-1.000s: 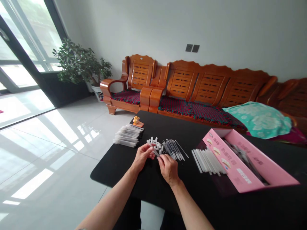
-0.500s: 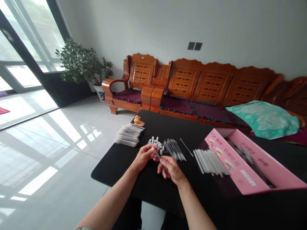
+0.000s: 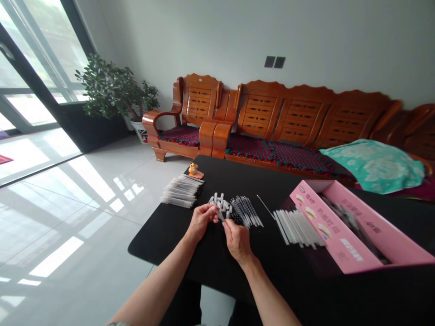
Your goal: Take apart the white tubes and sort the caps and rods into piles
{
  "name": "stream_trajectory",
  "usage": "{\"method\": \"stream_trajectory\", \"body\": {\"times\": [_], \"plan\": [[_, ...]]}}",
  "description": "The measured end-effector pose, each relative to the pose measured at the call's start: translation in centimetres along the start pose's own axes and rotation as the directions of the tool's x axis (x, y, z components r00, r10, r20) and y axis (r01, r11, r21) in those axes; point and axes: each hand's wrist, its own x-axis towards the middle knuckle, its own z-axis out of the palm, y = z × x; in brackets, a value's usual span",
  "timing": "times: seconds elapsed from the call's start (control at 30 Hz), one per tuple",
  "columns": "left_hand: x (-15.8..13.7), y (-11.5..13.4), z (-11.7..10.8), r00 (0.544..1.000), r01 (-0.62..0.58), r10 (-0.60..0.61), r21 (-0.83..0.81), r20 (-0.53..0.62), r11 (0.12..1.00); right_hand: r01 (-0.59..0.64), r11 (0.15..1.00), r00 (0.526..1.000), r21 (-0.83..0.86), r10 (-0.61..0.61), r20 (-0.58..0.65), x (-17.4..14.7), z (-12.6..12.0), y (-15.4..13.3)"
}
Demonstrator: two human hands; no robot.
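My left hand [image 3: 202, 222] pinches one end of a slim whitish pen [image 3: 220, 216] over the black table. The other end is between the thumb and fingers of my right hand [image 3: 238, 239]; the fingers hide much of it. Just beyond lie a small heap of pale pen caps [image 3: 220, 200] and some small black pieces [image 3: 237, 218]. Dark, thin pen refills [image 3: 247, 211] are fanned out to their right. One loose refill [image 3: 265, 206] lies apart, slanting toward a row of translucent white tubes [image 3: 296, 227]. Left of my hands is a stack of frosted pens [image 3: 181, 191].
On the right stands a long open pink box [image 3: 343, 240] with dark items inside. A small orange figurine [image 3: 193, 169] sits near the far left corner of the table [image 3: 156, 244]. Behind are a wooden bench [image 3: 295, 117] with a turquoise cloth [image 3: 374, 165] and a potted plant [image 3: 112, 90].
My right hand has turned, its fingers now curled in more closely, and has shifted slightly. My left hand stays nearly in place. Both hands still hold the pen.
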Motion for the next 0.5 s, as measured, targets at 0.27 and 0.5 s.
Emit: {"method": "stream_trajectory", "body": {"times": [0.27,0.5], "plan": [[-0.2,0.2,0.2,0.996,0.022,-0.022,0.000,0.091,1.000,-0.233,0.872,0.936,0.429,0.082,0.343,0.3,-1.2,0.4],[-0.2,0.0,0.6,0.997,-0.018,0.020,0.027,-0.078,0.999,0.130,0.962,0.991,-0.240,-0.132,0.007,-0.1,0.4,0.4]]}}
